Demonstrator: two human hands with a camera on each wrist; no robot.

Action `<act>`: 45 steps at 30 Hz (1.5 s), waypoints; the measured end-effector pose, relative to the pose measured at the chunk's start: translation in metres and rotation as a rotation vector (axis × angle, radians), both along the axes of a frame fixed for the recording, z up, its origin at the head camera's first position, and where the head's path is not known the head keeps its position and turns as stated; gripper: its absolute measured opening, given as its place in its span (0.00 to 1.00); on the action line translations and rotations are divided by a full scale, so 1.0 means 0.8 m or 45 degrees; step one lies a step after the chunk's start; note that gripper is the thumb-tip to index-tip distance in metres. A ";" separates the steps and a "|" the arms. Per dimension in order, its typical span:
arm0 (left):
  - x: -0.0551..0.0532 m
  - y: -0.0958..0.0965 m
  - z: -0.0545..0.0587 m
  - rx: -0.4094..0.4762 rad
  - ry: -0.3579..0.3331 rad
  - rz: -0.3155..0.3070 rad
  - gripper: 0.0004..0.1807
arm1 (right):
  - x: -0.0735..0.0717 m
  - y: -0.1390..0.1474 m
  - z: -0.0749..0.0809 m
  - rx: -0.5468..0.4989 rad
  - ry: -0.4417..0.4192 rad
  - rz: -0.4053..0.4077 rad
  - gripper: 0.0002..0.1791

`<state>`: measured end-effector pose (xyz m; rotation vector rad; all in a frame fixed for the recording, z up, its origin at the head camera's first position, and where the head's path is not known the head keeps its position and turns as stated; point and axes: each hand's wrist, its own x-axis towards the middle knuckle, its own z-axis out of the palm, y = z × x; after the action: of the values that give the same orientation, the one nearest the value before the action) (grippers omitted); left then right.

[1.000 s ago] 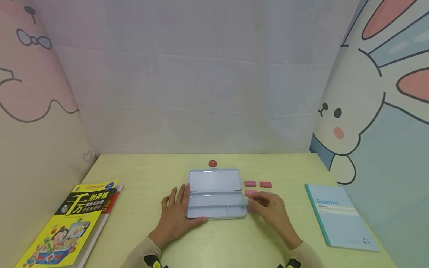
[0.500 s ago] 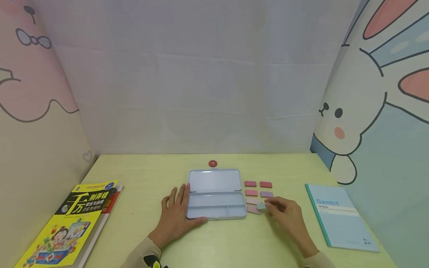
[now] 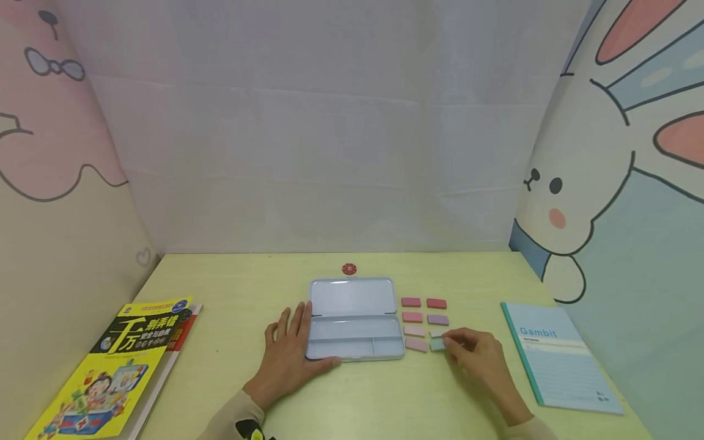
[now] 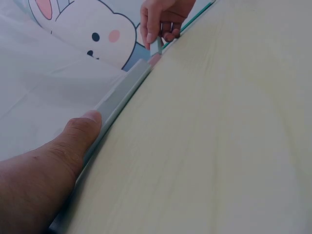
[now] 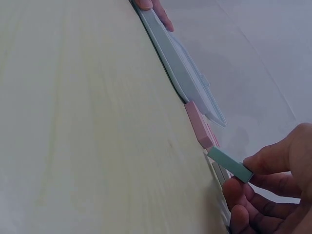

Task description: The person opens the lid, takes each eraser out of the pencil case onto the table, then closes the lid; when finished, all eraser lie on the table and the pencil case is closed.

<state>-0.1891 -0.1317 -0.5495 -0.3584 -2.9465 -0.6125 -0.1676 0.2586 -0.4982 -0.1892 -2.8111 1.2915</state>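
A pale blue flat case [image 3: 354,354] lies unfolded on the table, its lid back and its tray divided into compartments. My left hand [image 3: 288,362] rests against the case's left side, fingers extended and thumb along the front edge. Between thumb and fingers, my right hand [image 3: 480,360] pinches a small mint-green rectangular block [image 5: 228,163], tilted in the right wrist view. That block is at the near end of the right column of small blocks. Beside it lies a pink block [image 3: 416,345]; behind it a pale block [image 3: 437,333] is partly hidden by my fingers.
More blocks stand in two columns right of the case, including a purple block [image 3: 437,319] and a red block [image 3: 437,303]. A red round chip [image 3: 349,269] lies behind the lid. Books [image 3: 118,366] lie left, a Gambit notebook [image 3: 558,360] right.
My right hand has moved right from the case's right edge with the mint-green block, lowering it beside the near pink block. My left hand stays at the case.
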 end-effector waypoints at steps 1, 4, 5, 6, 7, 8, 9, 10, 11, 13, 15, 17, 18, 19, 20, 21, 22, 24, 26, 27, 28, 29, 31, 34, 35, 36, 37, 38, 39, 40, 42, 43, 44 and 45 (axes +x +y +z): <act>0.000 0.000 0.000 -0.001 0.000 0.000 0.73 | 0.000 0.001 -0.001 0.004 -0.003 0.005 0.08; -0.001 0.000 0.000 -0.006 -0.017 0.003 0.73 | 0.000 0.002 -0.003 0.011 -0.013 0.010 0.07; -0.001 0.000 0.000 -0.005 -0.020 0.004 0.73 | 0.000 0.002 -0.004 0.015 -0.016 0.010 0.07; -0.001 0.000 0.000 -0.004 -0.023 0.004 0.73 | -0.001 0.003 -0.005 0.022 -0.013 0.013 0.07; -0.001 0.000 0.000 -0.004 -0.026 0.004 0.73 | -0.001 0.003 -0.007 0.036 -0.011 0.014 0.07; -0.001 0.000 0.000 -0.003 -0.029 0.004 0.73 | -0.002 0.004 -0.008 0.047 -0.004 0.015 0.07; -0.001 0.000 0.000 0.000 -0.031 0.004 0.73 | -0.002 0.004 -0.009 0.070 0.009 0.015 0.06; -0.001 0.000 0.000 0.002 -0.029 0.004 0.73 | -0.002 0.004 -0.011 0.093 0.025 0.015 0.06; -0.001 0.000 0.000 0.005 -0.030 0.003 0.73 | -0.002 0.005 -0.012 0.119 0.044 0.016 0.06; -0.001 0.000 0.000 0.006 -0.030 0.002 0.73 | -0.002 0.005 -0.014 0.167 0.080 0.016 0.05; 0.000 0.000 0.000 0.005 -0.027 0.003 0.74 | -0.002 0.006 -0.015 0.211 0.102 0.009 0.05; 0.000 0.000 0.000 0.002 -0.028 0.005 0.74 | -0.001 0.006 -0.016 0.232 0.109 0.007 0.06; 0.000 0.000 0.000 -0.001 -0.030 0.006 0.74 | -0.001 0.006 -0.016 0.242 0.108 0.004 0.06; 0.000 -0.001 0.000 -0.002 -0.031 0.007 0.74 | -0.001 0.006 -0.015 0.249 0.106 0.003 0.07; 0.000 -0.001 0.000 -0.002 -0.030 0.007 0.74 | 0.000 0.006 -0.015 0.253 0.102 0.000 0.07; 0.000 -0.001 0.001 0.000 -0.031 0.008 0.74 | 0.000 0.006 -0.015 0.253 0.100 0.001 0.07; 0.000 -0.001 0.001 0.002 -0.032 0.008 0.74 | 0.000 0.005 -0.014 0.253 0.099 0.001 0.08; 0.000 -0.001 0.001 0.004 -0.034 0.007 0.74 | 0.001 0.005 -0.012 0.251 0.097 0.001 0.09; 0.000 -0.001 0.001 0.006 -0.028 0.006 0.74 | 0.002 0.005 -0.011 0.244 0.098 0.003 0.10; 0.000 -0.001 0.001 0.005 -0.027 0.005 0.74 | 0.002 0.004 -0.011 0.244 0.101 0.001 0.10; 0.000 -0.001 0.002 0.004 -0.025 0.005 0.74 | 0.002 0.004 -0.010 0.242 0.103 0.001 0.10; 0.000 0.000 0.002 0.005 -0.025 0.005 0.74 | 0.002 0.004 -0.010 0.239 0.105 0.002 0.09; 0.000 0.000 0.002 0.009 -0.021 0.009 0.74 | 0.001 0.004 -0.009 0.236 0.114 0.007 0.09; 0.000 0.001 0.002 0.022 -0.023 0.018 0.75 | 0.000 0.004 -0.008 0.230 0.132 0.021 0.10; 0.000 0.001 0.002 0.028 -0.022 0.021 0.76 | 0.000 0.004 -0.008 0.230 0.142 0.021 0.09; 0.000 0.002 0.002 0.034 -0.022 0.023 0.76 | -0.001 0.004 -0.008 0.225 0.155 0.019 0.09; -0.001 0.002 0.002 0.038 -0.021 0.027 0.76 | -0.002 0.004 -0.007 0.214 0.173 0.017 0.09; -0.001 0.002 0.002 0.040 -0.023 0.029 0.76 | -0.004 0.004 -0.007 0.205 0.188 0.011 0.08; -0.001 0.002 0.002 0.038 -0.021 0.031 0.76 | -0.005 0.003 -0.007 0.192 0.205 0.003 0.07; -0.001 0.002 0.002 0.035 -0.023 0.032 0.76 | -0.007 0.002 -0.006 0.177 0.224 -0.007 0.07; -0.001 0.002 0.002 0.027 -0.024 0.037 0.76 | -0.012 0.000 -0.004 0.132 0.253 -0.015 0.09; -0.001 0.003 0.002 0.019 -0.021 0.039 0.76 | -0.015 -0.002 -0.002 0.107 0.263 -0.017 0.09; -0.001 0.002 0.002 0.015 -0.021 0.040 0.76 | -0.019 -0.003 0.000 0.087 0.267 -0.020 0.11; -0.001 0.002 0.002 0.009 -0.017 0.042 0.76 | -0.022 -0.004 0.002 0.065 0.272 -0.013 0.12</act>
<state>-0.1902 -0.1298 -0.5480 -0.3059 -2.9558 -0.6241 -0.1853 0.2550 -0.4966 -0.0591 -2.6551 1.1604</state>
